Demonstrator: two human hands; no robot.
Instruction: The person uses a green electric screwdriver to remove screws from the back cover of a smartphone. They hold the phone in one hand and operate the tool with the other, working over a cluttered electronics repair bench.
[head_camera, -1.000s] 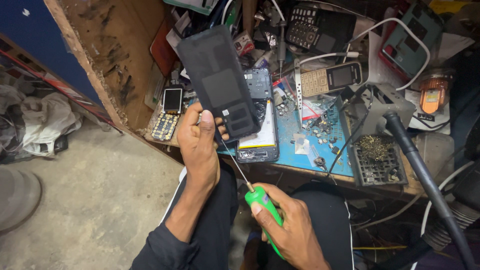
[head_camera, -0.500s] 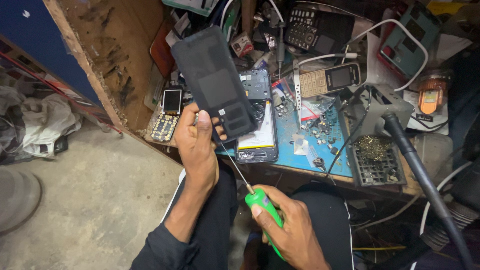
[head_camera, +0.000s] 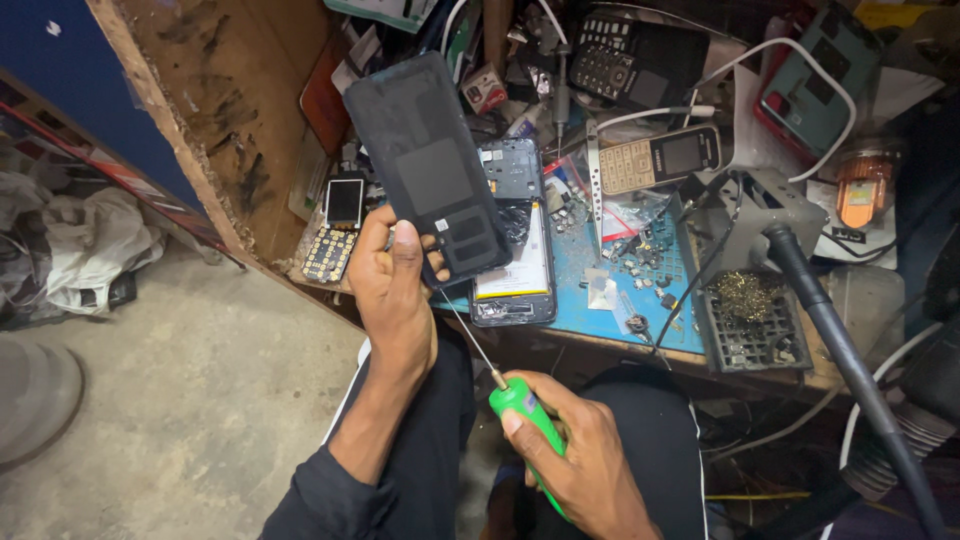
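— What is closest to us?

— The right hand (head_camera: 580, 465), low down by the person's lap. Its fingers are wrapped tight around a green screwdriver (head_camera: 530, 420). The thin metal shaft points up and to the left, toward the other hand.

— And the left hand?

— The left hand (head_camera: 395, 280) is a bit higher. It pinches the bottom end of a dark phone back cover (head_camera: 430, 170) between thumb and fingers. The cover stands up tall and leans a little to the left. The two hands are apart, not touching.

— Does the screwdriver tip touch the cover?

— It ends right by the cover's bottom edge, near the thumb. I cannot tell if it touches.

— What is behind the cover?

— An opened phone (head_camera: 515, 250) lies flat on a blue mat (head_camera: 640, 290) on the wooden bench (head_camera: 250, 120). You can see its pale battery and the dark parts above it. Little screws and bits are scattered on the mat beside it.

— Anything else on the bench?

— A small keypad phone (head_camera: 335, 230) lies to the left of the hand. Another keypad phone (head_camera: 660, 158) lies sideways farther back. On the right sits a black tray with brassy wool (head_camera: 750, 310), and a thick black hose (head_camera: 830, 330) runs down past it. At the very back are more phones and white cables in a messy pile.
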